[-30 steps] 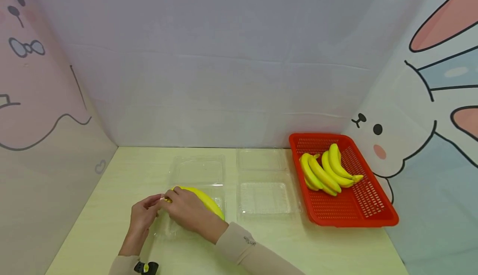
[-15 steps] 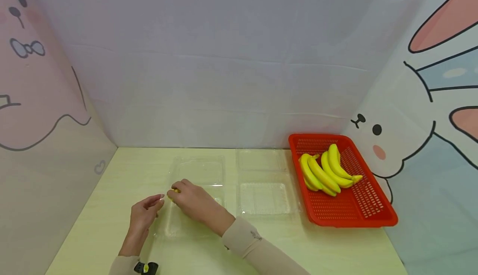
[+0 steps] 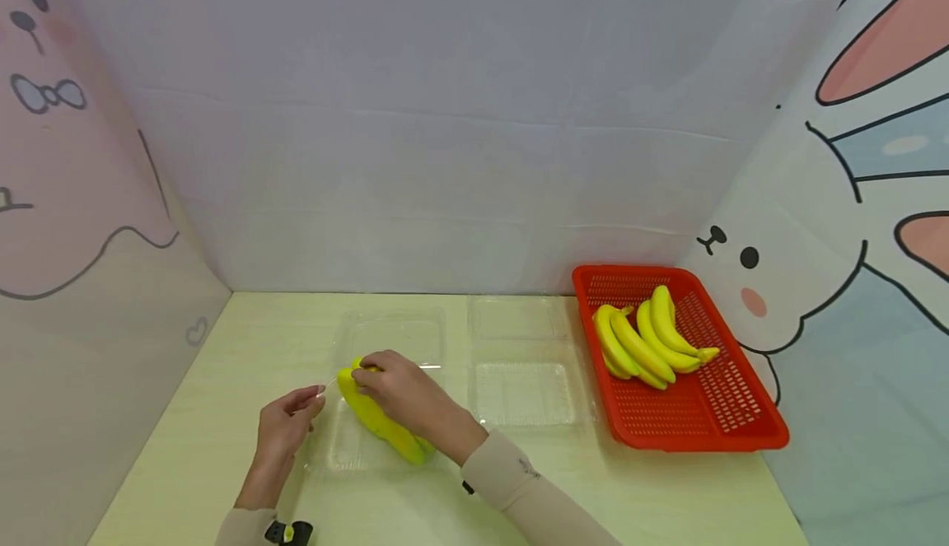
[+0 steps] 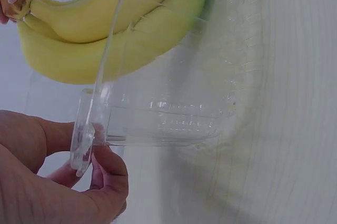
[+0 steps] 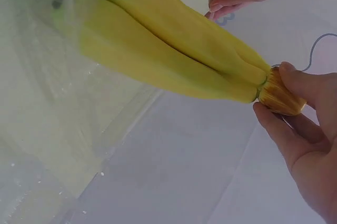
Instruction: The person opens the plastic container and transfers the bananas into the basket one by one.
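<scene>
A pale yellow-green desk (image 3: 222, 414) carries everything, walled in by cartoon-printed panels. At its right edge stands a red basket (image 3: 741, 422) with a bunch of bananas (image 3: 647, 340) lying in it. Toward the middle sits an open, empty clear clamshell box (image 3: 525, 394), and left of that, nearer the front edge, a second clear box (image 3: 348, 447), also open.

The small banana bunch (image 3: 380, 421) in hand is over this second box. The right hand (image 3: 404, 394) pinches its stem end, thumb and fingers closed round the brown crown, and the fruit slants down so that its far tips sit inside the tray. The left hand (image 3: 285, 431) pinches the box's corner rim between thumb and fingertips, steadying it.

As a judgement, the packing is partway: the bunch appears not to lie flat in the tray yet, the lid is open, the neighbouring box is unfilled and fruit remains in the basket.

The head view gives the layout and both hands together. The left wrist view alone shows the fingers (image 4: 108, 168) clamped on the thin plastic flange and the ribbed tray wall under the fruit. The right wrist view alone shows the cut stem (image 5: 279, 95) held between the fingertips, and that the bunch has at least two bananas.
</scene>
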{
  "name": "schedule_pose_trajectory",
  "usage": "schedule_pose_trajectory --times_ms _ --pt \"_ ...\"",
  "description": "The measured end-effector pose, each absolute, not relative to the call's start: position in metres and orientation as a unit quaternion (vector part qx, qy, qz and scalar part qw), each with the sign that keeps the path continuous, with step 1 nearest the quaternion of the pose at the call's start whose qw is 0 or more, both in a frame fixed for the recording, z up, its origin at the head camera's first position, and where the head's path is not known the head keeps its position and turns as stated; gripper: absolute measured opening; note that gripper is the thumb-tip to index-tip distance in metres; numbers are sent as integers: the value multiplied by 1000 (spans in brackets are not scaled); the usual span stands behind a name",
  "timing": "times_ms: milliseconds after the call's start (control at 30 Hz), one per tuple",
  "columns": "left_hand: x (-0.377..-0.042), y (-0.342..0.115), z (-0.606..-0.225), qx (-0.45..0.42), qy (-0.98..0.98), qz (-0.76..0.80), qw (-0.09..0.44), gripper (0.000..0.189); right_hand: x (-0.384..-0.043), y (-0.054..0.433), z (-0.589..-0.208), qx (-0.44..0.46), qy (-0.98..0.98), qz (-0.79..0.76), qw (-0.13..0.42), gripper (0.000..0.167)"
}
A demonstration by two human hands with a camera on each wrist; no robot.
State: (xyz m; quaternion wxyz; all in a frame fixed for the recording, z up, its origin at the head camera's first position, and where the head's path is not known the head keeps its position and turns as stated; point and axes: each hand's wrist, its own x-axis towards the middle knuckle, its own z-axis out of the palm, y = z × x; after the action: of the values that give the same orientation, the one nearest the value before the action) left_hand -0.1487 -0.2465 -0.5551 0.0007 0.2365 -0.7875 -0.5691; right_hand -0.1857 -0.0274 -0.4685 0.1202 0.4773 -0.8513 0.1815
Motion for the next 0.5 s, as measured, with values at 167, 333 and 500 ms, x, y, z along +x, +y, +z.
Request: schedule_pose_trajectory --times_ms 167,333,500 --pt "-150 -245 -555 239 -789 -565 4 34 -186 -18 -474 472 -840 235 131 18" --pt "-149 -245 -555 237 -789 -567 5 34 -186 -9 -479 460 -828 284 146 21" --pt "-148 -245 -556 236 -790 -566 6 34 -188 -1 -491 443 -812 335 179 22"
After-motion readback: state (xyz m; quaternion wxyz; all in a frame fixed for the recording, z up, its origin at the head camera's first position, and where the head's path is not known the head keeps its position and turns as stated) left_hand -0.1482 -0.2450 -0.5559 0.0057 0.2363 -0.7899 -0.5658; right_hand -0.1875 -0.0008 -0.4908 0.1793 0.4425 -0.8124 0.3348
